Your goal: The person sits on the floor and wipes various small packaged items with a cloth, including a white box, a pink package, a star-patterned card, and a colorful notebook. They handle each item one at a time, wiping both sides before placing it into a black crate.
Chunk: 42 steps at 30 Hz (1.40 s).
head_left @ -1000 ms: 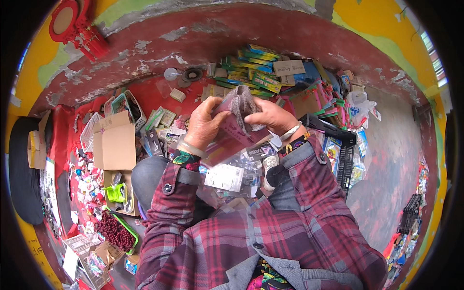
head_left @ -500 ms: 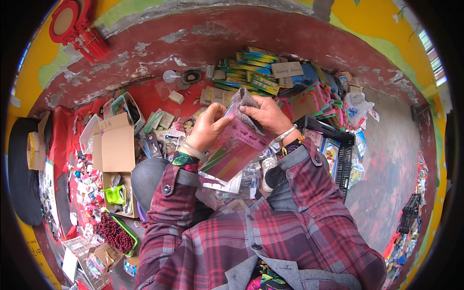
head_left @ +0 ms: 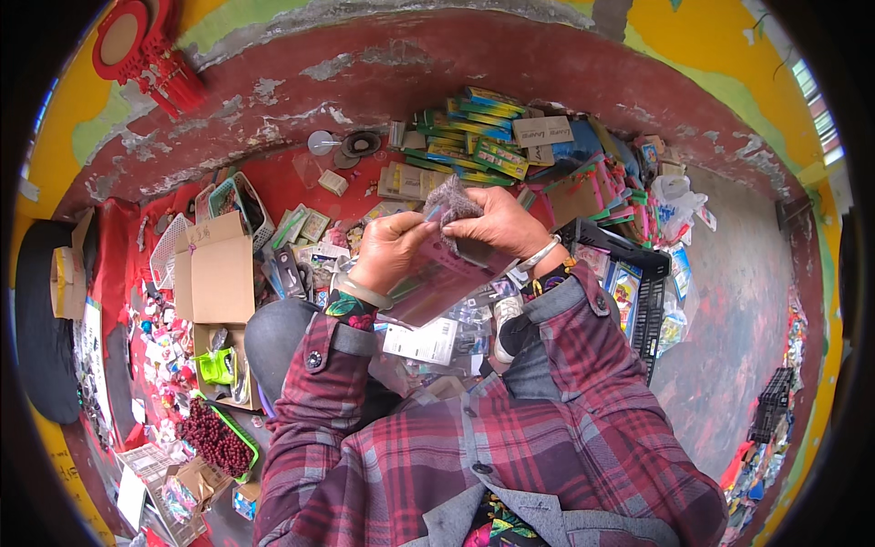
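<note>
A clear plastic pouch with pink print (head_left: pixel 430 290) hangs slanted between my hands, above my lap. My left hand (head_left: pixel 386 251) is closed, pinching the pouch's upper left edge between thumb and fingers. Beside it, my right hand (head_left: pixel 506 221) grips a crumpled grey cloth (head_left: pixel 451 201) at the pouch's upper end, thumb on top. How far the cloth goes inside the pouch is hidden by my fingers. Under the pouch, a white card (head_left: pixel 421 341) lies among clear plastic packets.
A black plastic crate (head_left: pixel 653 301) stands right of my knees. At left are an open cardboard box (head_left: pixel 217 281) and a green basket of dark red beads (head_left: pixel 217 441). Boxes in yellow and green (head_left: pixel 483 137) are piled by the wall, near pink-edged boards (head_left: pixel 588 196).
The pouch's lower end has tilted up and away, uncovering more of the white card. The grey cloth sits lower and more bunched, and my left hand has shifted slightly down.
</note>
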Each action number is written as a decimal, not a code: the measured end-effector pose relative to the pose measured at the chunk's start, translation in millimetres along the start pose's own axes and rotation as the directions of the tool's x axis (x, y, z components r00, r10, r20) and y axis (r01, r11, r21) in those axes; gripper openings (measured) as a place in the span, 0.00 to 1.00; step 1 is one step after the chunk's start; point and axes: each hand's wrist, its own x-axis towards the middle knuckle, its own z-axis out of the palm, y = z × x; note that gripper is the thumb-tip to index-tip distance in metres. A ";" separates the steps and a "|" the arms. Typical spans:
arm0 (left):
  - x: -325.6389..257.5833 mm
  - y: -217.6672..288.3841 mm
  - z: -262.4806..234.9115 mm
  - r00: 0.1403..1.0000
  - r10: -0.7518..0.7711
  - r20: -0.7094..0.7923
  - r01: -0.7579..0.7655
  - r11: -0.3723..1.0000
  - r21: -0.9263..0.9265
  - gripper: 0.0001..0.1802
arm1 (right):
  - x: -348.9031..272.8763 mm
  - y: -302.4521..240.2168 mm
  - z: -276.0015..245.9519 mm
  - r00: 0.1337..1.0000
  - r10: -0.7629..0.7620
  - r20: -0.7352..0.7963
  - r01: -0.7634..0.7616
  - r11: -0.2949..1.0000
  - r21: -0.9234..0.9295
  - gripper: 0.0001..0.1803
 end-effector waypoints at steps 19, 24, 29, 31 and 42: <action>4.2 14.0 -38.9 0.966 -0.237 -0.103 0.162 0.867 -0.471 0.09 | -23.3 -9.4 -43.5 0.997 0.055 -0.051 -0.057 0.998 -0.027 0.10; 3.1 34.2 -31.5 0.963 -0.244 0.114 0.266 0.805 -0.531 0.15 | -26.2 -9.9 -51.4 0.994 0.100 -0.049 -0.103 0.992 -0.078 0.10; -1.0 31.8 -30.6 0.930 -0.247 0.272 0.358 0.774 -0.522 0.18 | -26.9 -13.0 -50.3 0.995 0.094 -0.018 -0.095 0.994 -0.048 0.10; -1.6 23.8 -30.5 0.914 -0.281 0.292 0.402 0.719 -0.567 0.16 | -23.9 -5.4 -56.0 0.997 0.082 -0.013 -0.082 0.995 -0.056 0.12; 3.3 12.7 -26.4 0.913 -0.329 0.242 0.401 0.609 -0.684 0.14 | -23.1 -1.5 -66.6 0.947 0.043 -0.320 -0.055 0.998 -0.031 0.15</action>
